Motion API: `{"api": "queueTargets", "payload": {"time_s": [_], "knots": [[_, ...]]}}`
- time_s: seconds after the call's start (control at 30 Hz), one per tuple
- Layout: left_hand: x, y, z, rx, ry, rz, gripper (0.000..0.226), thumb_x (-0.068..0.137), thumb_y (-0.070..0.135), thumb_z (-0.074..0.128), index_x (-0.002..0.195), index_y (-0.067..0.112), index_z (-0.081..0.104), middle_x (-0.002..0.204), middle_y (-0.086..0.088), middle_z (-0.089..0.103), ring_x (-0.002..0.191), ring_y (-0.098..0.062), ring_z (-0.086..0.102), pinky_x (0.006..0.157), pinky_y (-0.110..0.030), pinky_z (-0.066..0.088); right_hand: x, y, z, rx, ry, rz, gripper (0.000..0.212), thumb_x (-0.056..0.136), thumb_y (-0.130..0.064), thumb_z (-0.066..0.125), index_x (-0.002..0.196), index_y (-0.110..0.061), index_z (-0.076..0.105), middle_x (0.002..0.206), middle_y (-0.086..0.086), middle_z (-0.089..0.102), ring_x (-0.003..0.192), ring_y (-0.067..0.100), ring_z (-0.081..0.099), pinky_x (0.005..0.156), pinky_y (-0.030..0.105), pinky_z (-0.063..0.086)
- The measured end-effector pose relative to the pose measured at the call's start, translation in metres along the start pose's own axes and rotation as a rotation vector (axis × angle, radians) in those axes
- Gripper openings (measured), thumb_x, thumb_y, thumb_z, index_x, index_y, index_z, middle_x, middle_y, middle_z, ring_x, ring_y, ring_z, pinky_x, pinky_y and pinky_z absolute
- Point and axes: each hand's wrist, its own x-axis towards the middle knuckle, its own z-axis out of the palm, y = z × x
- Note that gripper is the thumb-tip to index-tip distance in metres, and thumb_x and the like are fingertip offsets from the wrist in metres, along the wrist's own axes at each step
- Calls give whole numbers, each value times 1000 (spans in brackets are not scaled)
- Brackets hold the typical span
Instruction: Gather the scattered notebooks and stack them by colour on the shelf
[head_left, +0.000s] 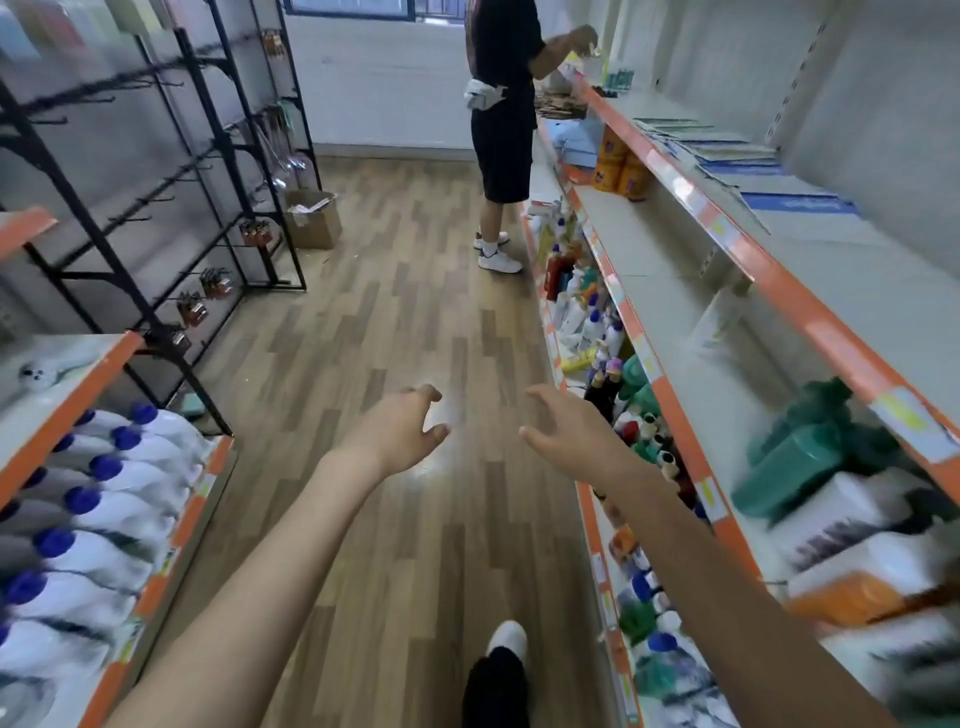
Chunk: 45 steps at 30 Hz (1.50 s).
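On the upper right shelf (769, 270) | notebooks (727, 150) are being seen lying flat, ahead and right | right hand (571, 431) is nearer; left hand (400, 431) too is being held released, grasping nothing.

left hand (400, 423): held out over wood floor (363, 291), fingers loosely curled, holds nothing
right hand (574, 434): out beside it, apart, fingers spread & bent, holds nothing
notebooks (727, 150): blue/green, lying flat in a row on upper shelf (769, 270), right side, far end
right lower shelves: bottles (582, 312), green jugs (800, 457), blurred
left shelf: white bottles w/ blue caps (119, 467)
other person (504, 104): black clothes, stands at far end of right shelving, hand up at top shelf
cardboard box (311, 218): on floor by black wire rack (156, 182)
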Motion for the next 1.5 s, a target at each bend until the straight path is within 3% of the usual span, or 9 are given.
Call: {"api": "queueTargets", "payload": {"time_s": [0.13, 0.3, 0.5, 0.9, 1.03, 1.23, 1.37, 1.5], "knots": [[64, -13, -3, -41, -22, -20, 51, 95, 35, 52, 139, 13, 38, 135, -10, 49, 122, -24, 49, 97, -31, 40, 71, 13, -4, -10, -44, 9, 56, 94, -29, 54, 145, -18, 33, 148, 4, 38, 131, 20, 41, 106, 36, 37], [161, -15, -30, -53, -10, -16, 57, 95, 34, 52, 143, 12, 29, 135, -12, 48, 120, -25, 50, 97, -35, 42, 169, 28, -29, -33, -56, 1, 55, 94, -30, 54, 144, -19, 33, 146, 5, 39, 127, 21, 44, 102, 33, 37], [263, -10, -57, -55, 55, 30, 55, 95, 30, 53, 143, 10, 31, 135, -10, 49, 123, -23, 48, 95, -30, 39, 272, 39, -62, -61, -7, -40, 55, 94, -31, 55, 143, -19, 35, 145, 4, 42, 130, 20, 41, 110, 38, 33], [444, -24, -77, -52, -10, 31, 56, 96, 30, 52, 143, 10, 30, 135, -12, 47, 120, -26, 49, 96, -32, 40, 439, 77, -93, -51, -40, -26, 56, 94, -28, 54, 145, -18, 32, 146, 6, 40, 132, 21, 40, 107, 35, 35], [530, -33, -102, -9, -2, 73, 57, 95, 33, 53, 143, 12, 31, 137, -12, 45, 120, -27, 49, 95, -33, 41, 515, 89, -112, -33, -14, 18, 56, 95, -28, 53, 146, -19, 31, 149, 4, 36, 135, 18, 36, 108, 33, 32], [669, -32, -146, 41, 8, 190, 56, 95, 34, 52, 142, 12, 33, 136, -12, 46, 120, -27, 48, 90, -27, 36, 628, 97, -154, -63, 69, 81, 53, 94, -30, 53, 143, -18, 36, 143, 6, 44, 126, 21, 46, 99, 35, 41], [740, -25, -160, 75, -8, 256, 55, 95, 35, 52, 141, 13, 34, 138, -10, 46, 119, -28, 50, 91, -31, 40, 682, 108, -179, -66, 132, 110, 54, 93, -30, 53, 143, -18, 35, 145, 5, 42, 130, 21, 43, 102, 35, 40], [799, -9, -167, 121, -25, 333, 54, 94, 37, 52, 139, 13, 36, 132, -9, 49, 109, -27, 55, 89, -38, 46, 720, 131, -204, -54, 194, 167, 52, 93, -30, 53, 141, -18, 38, 139, 7, 46, 122, 22, 47, 96, 33, 39]]}}
